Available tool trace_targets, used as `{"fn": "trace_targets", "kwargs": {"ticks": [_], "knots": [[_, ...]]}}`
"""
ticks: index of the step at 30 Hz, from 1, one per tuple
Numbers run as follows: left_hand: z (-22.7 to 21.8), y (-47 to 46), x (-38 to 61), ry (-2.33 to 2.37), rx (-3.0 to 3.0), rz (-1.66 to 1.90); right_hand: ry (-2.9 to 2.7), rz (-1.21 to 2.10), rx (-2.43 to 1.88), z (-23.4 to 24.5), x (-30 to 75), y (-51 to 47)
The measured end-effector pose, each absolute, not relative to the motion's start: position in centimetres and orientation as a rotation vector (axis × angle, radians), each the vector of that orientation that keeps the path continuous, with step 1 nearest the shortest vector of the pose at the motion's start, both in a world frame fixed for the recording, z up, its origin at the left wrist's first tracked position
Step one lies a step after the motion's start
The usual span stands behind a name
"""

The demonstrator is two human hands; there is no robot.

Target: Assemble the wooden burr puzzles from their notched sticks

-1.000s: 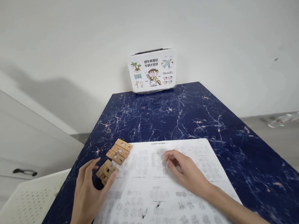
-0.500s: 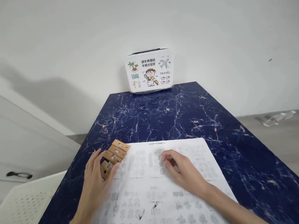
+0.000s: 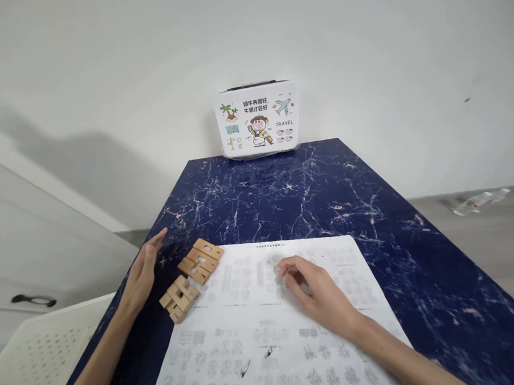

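Observation:
My left hand (image 3: 143, 267) is over the table's left side, holding nothing, its fingers stretched out and the thumb apart. To its right lies a row of three flat wooden puzzle pieces (image 3: 200, 261) with cut-outs and printed numbers. Just below them sits a cluster of pale wooden puzzle pieces (image 3: 179, 299) fitted together crosswise, partly over the sheet's left edge. My right hand (image 3: 310, 284) rests on the white instruction sheet (image 3: 237, 315), fingers loosely curled, thumb apart from the index finger. Nothing shows in it, and its fingertips are near a small printed figure.
The sheet with many grey diagrams covers the near part of the dark blue marbled table (image 3: 274, 199). A white cartoon-printed case (image 3: 258, 121) stands at the far edge against the wall. A perforated white stool or chair (image 3: 51, 342) is at lower left; clear plastic bottles (image 3: 480, 202) lie on the floor at right.
My left hand has let go of the cluster of wooden puzzle pieces and moved left, leaving it uncovered below the row. My right hand has stayed in nearly the same place.

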State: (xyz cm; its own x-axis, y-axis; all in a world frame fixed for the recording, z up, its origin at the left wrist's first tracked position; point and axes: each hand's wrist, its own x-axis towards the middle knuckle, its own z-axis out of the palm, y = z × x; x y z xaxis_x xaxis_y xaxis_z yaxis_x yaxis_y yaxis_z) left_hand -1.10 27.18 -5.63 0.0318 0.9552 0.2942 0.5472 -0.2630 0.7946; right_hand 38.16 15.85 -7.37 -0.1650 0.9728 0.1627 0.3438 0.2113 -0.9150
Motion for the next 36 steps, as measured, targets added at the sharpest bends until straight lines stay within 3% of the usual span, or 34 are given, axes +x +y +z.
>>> {"fn": "trace_targets", "kwargs": {"ticks": [7,36], "knots": [[-6.2,31.6,-0.7,1.364,1.641,1.267,-1.664,0.981,-1.265,-7.3,38.2,15.9],[-5.7,31.2,0.2,1.553,1.96,0.906,-1.667,1.017,-1.295,-6.9,38.2,15.9]]}}
